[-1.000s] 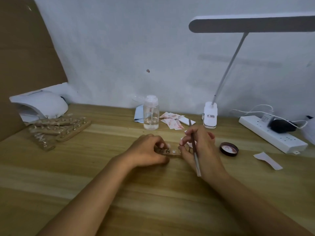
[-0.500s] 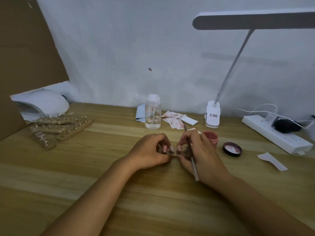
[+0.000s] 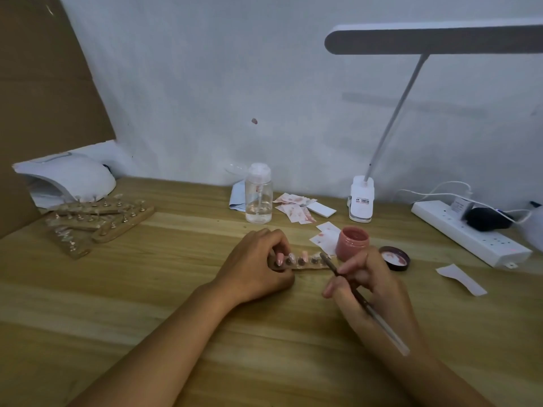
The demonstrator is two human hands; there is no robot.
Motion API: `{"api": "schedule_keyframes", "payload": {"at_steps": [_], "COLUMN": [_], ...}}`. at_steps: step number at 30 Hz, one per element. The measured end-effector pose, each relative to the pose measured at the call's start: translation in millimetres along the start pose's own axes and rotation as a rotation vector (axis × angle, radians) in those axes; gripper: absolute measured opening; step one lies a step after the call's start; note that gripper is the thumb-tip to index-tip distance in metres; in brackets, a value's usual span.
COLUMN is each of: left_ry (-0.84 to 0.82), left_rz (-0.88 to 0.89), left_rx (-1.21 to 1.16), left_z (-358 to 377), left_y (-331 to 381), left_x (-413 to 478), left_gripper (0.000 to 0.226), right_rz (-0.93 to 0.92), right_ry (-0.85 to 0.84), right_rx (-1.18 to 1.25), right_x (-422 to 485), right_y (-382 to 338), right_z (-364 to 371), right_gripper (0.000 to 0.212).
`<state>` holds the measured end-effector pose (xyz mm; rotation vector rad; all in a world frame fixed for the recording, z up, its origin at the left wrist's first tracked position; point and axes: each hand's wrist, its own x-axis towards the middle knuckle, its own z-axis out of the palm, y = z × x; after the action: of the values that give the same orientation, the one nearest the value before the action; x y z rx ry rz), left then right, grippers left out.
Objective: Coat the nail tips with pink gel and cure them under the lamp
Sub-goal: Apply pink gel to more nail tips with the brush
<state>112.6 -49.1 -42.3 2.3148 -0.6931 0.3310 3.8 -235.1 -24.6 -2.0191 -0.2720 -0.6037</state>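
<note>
Pink gel jar uncapped on surface, lid beside. Our left grip holds nail-tip strip just left of the jar; right grip pinches brush. Clear bottle part full.

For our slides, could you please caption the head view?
Left hand holds the nail-tip strip; right hand holds a brush beside it.

Left hand hides part of the holder.

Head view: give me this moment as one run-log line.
left hand: holds nail-tip strip at left end | right hand: grips brush, tip near strip's right end | pink gel jar: open, lid beside
</note>
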Motion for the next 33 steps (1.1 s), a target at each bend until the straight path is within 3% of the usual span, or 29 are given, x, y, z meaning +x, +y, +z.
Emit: {"api": "schedule_keyframes", "payload": {"at_steps": [11,21,33], "left_ry": [0.004,-0.01,0.004], "left_rz": [0.014,0.012,0.011], "left_rx": [0.008,0.012,0.013], "left_z": [2.2,1.4,1.6], "left_y": [-0.7,-0.6,-2.1], "left_x": [1.1,1.4,0.2], "left_gripper": [0.025,0.026,0.026], "right_rz": [-0.075,0.019,0.005], "right_ry": [-0.142,-0.128,-0.102], "right_rx": [-0.157,-0.172,-0.168], "right_x": [0.6,1.8,0.6], "right_y": [0.8,-5.0,-4.6], "right_z": [1.2,0.5,0.6], "right_gripper": [0.019,0.016,0.021]}}
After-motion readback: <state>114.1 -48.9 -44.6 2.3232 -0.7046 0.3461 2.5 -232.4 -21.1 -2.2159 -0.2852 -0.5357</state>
